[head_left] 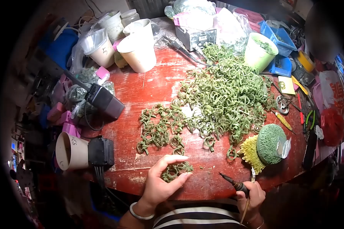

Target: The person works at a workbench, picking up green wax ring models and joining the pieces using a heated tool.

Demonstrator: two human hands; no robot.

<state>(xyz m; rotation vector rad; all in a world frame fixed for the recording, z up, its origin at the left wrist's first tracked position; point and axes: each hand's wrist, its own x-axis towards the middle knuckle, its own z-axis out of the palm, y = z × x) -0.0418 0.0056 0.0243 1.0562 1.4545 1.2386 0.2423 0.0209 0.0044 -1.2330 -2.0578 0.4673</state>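
My left hand (pixel 162 181) curls around a few green ring-shaped pieces (pixel 172 173) near the table's front edge. Its thumb touches them, and the other fingers bend over their far side. Some of them are hidden by the hand. In my right hand (pixel 252 198) are two tools: a dark pen-like tool with a pointed metal tip (pixel 233 182), and a thin wooden stick (pixel 245 210) with a whitish tip. A large heap of green rings (pixel 229 91) covers the table's middle, with a smaller loose group (pixel 156 129) to its left.
A green round pad (pixel 271 144) and a yellow sponge-like piece (pixel 252 152) lie right of the pen tip. Pliers (pixel 310 120) and a knife (pixel 283 121) lie farther right. White buckets (pixel 137 53), a black box (pixel 101 152) and a corded tool (pixel 181 49) surround the red table (pixel 130 91).
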